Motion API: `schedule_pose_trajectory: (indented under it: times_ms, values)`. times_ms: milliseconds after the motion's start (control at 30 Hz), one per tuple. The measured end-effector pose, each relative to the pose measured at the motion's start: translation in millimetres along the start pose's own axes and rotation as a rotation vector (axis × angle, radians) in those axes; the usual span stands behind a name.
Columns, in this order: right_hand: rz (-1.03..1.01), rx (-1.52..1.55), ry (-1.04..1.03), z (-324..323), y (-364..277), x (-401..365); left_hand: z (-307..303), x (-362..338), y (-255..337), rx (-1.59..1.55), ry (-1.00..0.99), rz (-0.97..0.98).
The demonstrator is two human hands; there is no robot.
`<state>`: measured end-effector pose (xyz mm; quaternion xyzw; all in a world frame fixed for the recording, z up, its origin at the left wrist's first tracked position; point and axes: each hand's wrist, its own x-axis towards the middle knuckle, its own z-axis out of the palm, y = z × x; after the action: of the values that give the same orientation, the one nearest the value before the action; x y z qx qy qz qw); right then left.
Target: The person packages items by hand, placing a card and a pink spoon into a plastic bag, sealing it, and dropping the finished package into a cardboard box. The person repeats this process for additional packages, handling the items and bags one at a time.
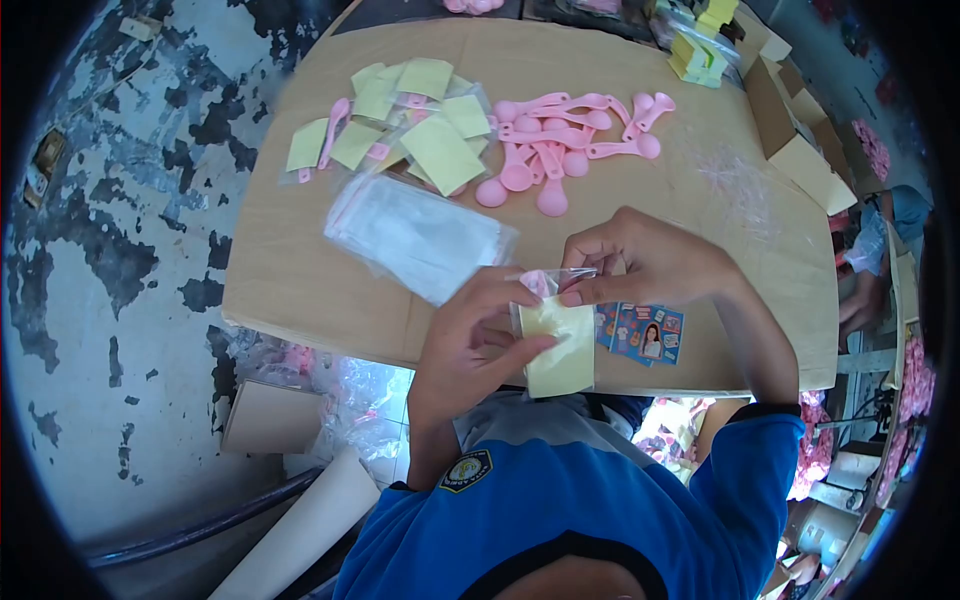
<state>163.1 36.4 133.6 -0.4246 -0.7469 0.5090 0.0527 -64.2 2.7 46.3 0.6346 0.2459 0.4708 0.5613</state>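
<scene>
A small clear plastic bag with a pale yellow card (pixel 562 362) inside is held near the table's front edge. Something pink shows at its upper end. My left hand (pixel 470 335) grips the bag's left side, thumb across the front. At the top edge, my right hand (pixel 645 262) pinches the clear plastic between thumb and fingers. Printed blue cards (pixel 650 336) lie just below my right hand. Beyond my left hand rests a stack of clear plastic bags (pixel 415 232). Pink measuring spoons (pixel 550 150) are heaped farther back.
Several bags with yellow cards (pixel 440 150) are piled at the back left, a pink spoon (pixel 335 130) among them. Yellow card stacks (pixel 697 55) stand at the back right beside an open cardboard box (pixel 795 130). Another person's arm (pixel 862 300) appears at the far right.
</scene>
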Motion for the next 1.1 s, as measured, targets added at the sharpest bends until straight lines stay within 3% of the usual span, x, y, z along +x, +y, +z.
schedule_pose_trajectory:
  times_ms: [67,200,300,433,533,633,800,1033,1100]
  values:
    - [-0.162,0.152,0.195,-2,9,21,-12,-7,-1,-0.130,0.165,0.021]
    - [-0.392,0.486,0.706,-10,-5,62,-55,-14,-15,0.294,0.451,0.187]
    - [-0.312,-0.124,0.705,-6,7,81,-66,-17,-3,0.918,0.280,0.146]
    - [-0.175,-0.399,0.482,13,28,110,-66,-21,-20,1.034,0.157,0.059]
    - [-0.139,-0.127,0.438,15,27,117,-70,-21,-21,1.023,0.150,0.067]
    - [-0.052,-0.069,0.391,10,25,118,-70,-20,-23,1.012,0.170,0.088]
    - [-0.139,-0.226,0.419,5,27,112,-73,-21,-25,1.155,0.040,0.127]
    - [-0.283,-0.365,0.598,-9,29,101,-73,-24,-31,1.141,0.080,0.126]
    - [-0.233,-0.318,0.563,-15,17,89,-72,-23,-30,1.151,0.097,0.127]
